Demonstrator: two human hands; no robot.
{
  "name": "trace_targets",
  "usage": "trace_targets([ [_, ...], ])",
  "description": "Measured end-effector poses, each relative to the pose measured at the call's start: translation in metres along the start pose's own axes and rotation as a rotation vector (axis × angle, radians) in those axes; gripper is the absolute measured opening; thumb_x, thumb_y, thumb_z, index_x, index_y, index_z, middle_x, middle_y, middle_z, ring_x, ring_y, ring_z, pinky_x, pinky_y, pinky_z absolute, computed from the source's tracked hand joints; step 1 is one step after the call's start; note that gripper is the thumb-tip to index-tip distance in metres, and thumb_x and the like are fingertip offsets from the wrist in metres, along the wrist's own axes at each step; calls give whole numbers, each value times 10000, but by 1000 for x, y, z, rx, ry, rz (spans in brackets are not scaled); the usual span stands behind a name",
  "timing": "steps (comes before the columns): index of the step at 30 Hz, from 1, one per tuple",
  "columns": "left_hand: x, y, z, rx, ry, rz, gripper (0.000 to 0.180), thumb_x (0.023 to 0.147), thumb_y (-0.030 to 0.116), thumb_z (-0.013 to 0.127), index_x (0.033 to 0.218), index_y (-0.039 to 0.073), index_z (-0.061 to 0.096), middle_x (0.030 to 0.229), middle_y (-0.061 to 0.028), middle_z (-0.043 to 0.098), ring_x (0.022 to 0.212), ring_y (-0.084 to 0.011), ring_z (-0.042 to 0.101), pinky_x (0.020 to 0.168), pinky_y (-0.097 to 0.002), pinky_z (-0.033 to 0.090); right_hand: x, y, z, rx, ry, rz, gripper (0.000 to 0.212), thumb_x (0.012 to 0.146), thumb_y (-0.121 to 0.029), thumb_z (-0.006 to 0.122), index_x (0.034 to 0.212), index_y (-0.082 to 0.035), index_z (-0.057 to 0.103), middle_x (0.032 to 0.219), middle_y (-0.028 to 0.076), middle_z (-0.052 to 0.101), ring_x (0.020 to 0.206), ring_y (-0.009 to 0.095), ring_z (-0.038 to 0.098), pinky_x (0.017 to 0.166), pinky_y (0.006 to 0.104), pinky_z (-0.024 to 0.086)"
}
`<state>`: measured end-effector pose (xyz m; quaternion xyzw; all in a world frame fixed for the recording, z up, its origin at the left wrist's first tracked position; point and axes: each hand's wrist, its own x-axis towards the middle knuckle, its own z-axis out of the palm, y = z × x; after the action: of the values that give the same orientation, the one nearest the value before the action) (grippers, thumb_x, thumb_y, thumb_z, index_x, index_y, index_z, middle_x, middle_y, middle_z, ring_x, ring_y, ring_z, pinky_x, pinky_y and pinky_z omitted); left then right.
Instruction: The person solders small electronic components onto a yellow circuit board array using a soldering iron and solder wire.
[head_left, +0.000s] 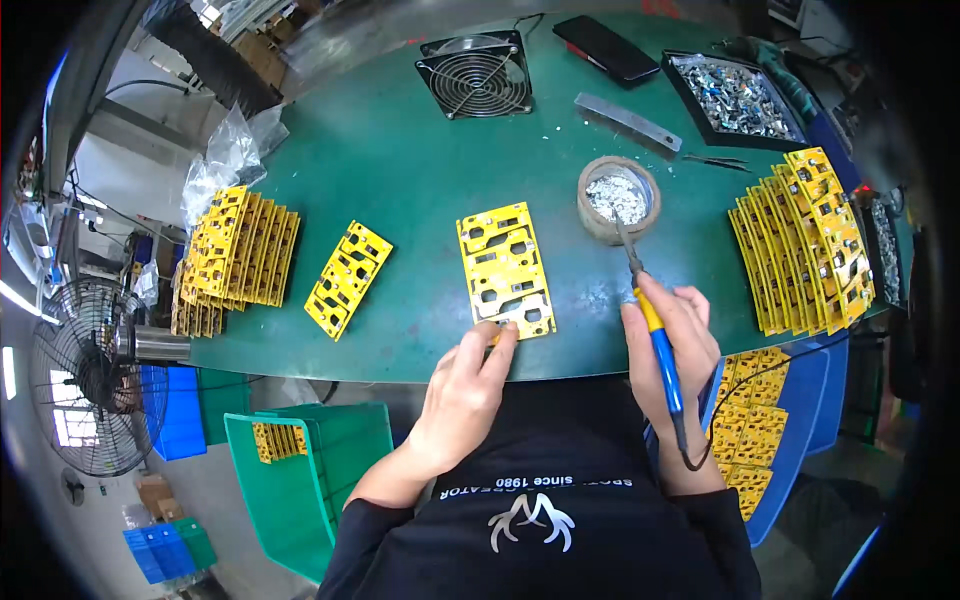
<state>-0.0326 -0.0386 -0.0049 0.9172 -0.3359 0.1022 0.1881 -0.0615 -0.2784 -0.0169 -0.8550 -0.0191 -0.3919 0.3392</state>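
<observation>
A yellow circuit board panel with dark cutouts lies flat on the green tabletop before me. My left hand is closed at its near edge, thumb and fingers pinched on the board; anything small between them is hidden. In my right hand is a soldering iron with a blue and yellow handle, held like a pen. Its tip reaches into a round tan tub holding silvery-white bits. Left of the panel, another yellow board lies at a slant.
Stacks of yellow boards stand at the left and right. Behind are a small fan, a dark phone, a metal bar, tweezers and a parts tray. Below the table edge sit a green bin and blue bin.
</observation>
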Motion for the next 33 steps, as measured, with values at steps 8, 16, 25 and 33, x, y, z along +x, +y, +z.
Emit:
trace_targets([
  [8,0,20,-2,-374,65,48,277,874,-50,780,1146,-1,754,1170,-149,747,989,-305,770,806,-370,634,-13,-10,16,213,-141,-74,523,836,-120,869,1299,34,684,1073,190,760,968,332,745,929,452,545],
  [16,3,-42,-28,8,293,-265,245,949,-14,714,1193,-30,723,1179,-219,716,1051,-388,726,912,-429,587,-11,-16,21,196,-415,-80,913,757,-282,914,1514,17,500,1326,282,631,1260,448,615,1143,582,434],
  [25,-14,-107,-55,143,249,-554,490,896,159,842,1293,-77,679,1375,-280,649,1233,-434,653,1047,-453,519,8,-15,-6,199,-255,-132,760,749,-165,856,1432,37,590,1172,251,688,1183,421,663,1153,581,451],
  [33,-13,-130,-59,78,185,-569,504,889,142,842,1287,-104,657,1320,-258,680,1178,-402,681,995,-424,524,42,-15,-100,-87,10,-193,794,743,-245,903,1422,38,604,1279,230,721,1189,418,702,1162,659,404],
])
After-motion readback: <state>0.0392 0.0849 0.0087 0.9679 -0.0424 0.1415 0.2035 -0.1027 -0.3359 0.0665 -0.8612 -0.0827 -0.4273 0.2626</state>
